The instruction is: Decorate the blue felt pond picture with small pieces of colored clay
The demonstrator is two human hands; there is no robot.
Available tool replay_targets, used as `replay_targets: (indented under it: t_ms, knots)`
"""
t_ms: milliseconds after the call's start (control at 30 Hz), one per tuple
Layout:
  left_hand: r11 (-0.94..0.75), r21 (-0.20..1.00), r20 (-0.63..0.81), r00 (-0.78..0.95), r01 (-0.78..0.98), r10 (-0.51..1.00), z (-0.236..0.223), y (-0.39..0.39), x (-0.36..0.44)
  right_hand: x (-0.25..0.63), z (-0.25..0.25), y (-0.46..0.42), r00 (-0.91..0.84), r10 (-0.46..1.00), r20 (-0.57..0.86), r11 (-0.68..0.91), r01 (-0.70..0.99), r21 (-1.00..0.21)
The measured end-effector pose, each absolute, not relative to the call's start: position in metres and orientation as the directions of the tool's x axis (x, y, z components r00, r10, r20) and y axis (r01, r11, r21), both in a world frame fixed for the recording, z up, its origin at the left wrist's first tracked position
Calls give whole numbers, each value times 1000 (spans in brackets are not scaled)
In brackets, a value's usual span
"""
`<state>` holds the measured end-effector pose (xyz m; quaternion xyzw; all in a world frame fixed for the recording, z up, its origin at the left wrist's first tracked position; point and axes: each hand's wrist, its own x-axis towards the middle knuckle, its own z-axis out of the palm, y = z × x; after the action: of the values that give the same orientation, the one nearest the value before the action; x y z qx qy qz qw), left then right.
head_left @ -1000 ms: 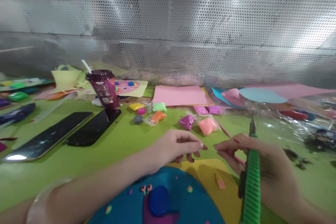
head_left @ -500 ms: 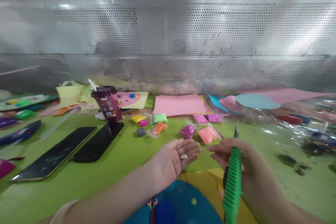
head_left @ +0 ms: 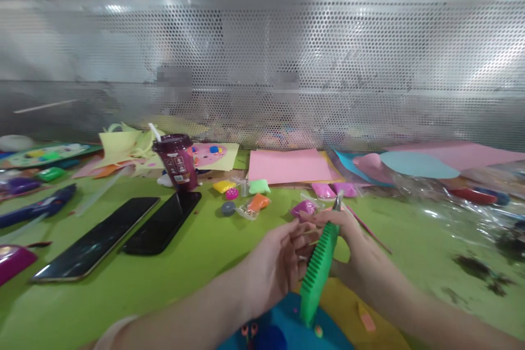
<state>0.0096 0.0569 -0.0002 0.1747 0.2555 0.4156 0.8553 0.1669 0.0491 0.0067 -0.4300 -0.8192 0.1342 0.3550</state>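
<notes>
In my right hand (head_left: pixel 346 235) is a green utility knife (head_left: pixel 318 270) with a ridged handle, its metal tip pointing up and away. My left hand (head_left: pixel 274 265) is cupped beside the knife with its fingers curled, and the fingertips of both hands are close together. The small white piece of clay seen earlier on my left fingers is hidden now. Below the hands lies a round blue disc (head_left: pixel 283 314) with a dark blue blob, two small eyes and dots on it. It rests partly over a yellow sheet (head_left: pixel 381 328) bearing an orange scrap.
Two black phones (head_left: pixel 98 238) (head_left: pixel 164 224) lie on the green table (head_left: pixel 205 284) at the left, near a purple cup (head_left: pixel 178 164) with a straw. Several clay packets (head_left: pixel 258 202) and paper sheets (head_left: pixel 287 165) are beyond my hands. Clear plastic bags (head_left: pixel 443 208) are at the right.
My right hand has moved left with the knife, up to my left hand. My left fingers have curled in from an open palm, hiding the white piece. The view has turned slightly left.
</notes>
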Motion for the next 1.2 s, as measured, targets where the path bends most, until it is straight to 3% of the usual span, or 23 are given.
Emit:
replay_targets:
  t_ms: [200, 367, 500, 600, 700, 767, 833, 933, 1000, 1067, 1133, 1200]
  knots:
    - [537, 617, -323, 437, -575, 840, 5, 53, 11, 162, 20, 53, -417, 786, 457, 610, 644, -462]
    - [459, 684, -240, 420, -567, 875, 10, 52, 8, 180, 35, 54, -334, 822, 462, 568, 545, -617]
    - [415, 729, -215, 393, -544, 894, 7, 55, 3, 203, 38, 49, -201, 922, 331, 386, 396, -833]
    - [370, 822, -203, 383, -434, 901, 7, 53, -1, 210, 35, 41, -171, 964, 205, 260, 423, -868]
    - [286, 912, -160, 387, -295, 908, 6, 51, -4, 212, 33, 35, -144, 967, 208, 252, 450, -857]
    - [152, 975, -75, 395, -165, 915, 3, 50, -5, 215, 33, 35, -111, 947, 300, 308, 571, -761]
    - [-58, 998, 50, 409, 7, 911, -1, 51, -7, 223, 36, 37, -103, 909, 405, 345, 731, -588]
    - [-330, 898, 162, 478, 292, 863, -4, 52, -11, 241, 45, 44, -159, 839, 521, 364, 875, -319]
    - [-475, 759, 189, 548, 445, 815, -3, 51, -13, 254, 51, 50, -186, 869, 458, 241, 968, -65]
    - [-587, 605, 187, 621, 538, 762, -1, 50, -13, 265, 54, 55, -91, 949, 301, 52, 990, 134]
    - [-646, 494, 149, 676, 582, 722, 1, 48, -13, 272, 53, 60, 20, 984, 179, -55, 980, 194]
    - [-679, 432, 117, 709, 594, 695, 3, 48, -12, 276, 49, 63, 50, 986, 158, -79, 980, 185]
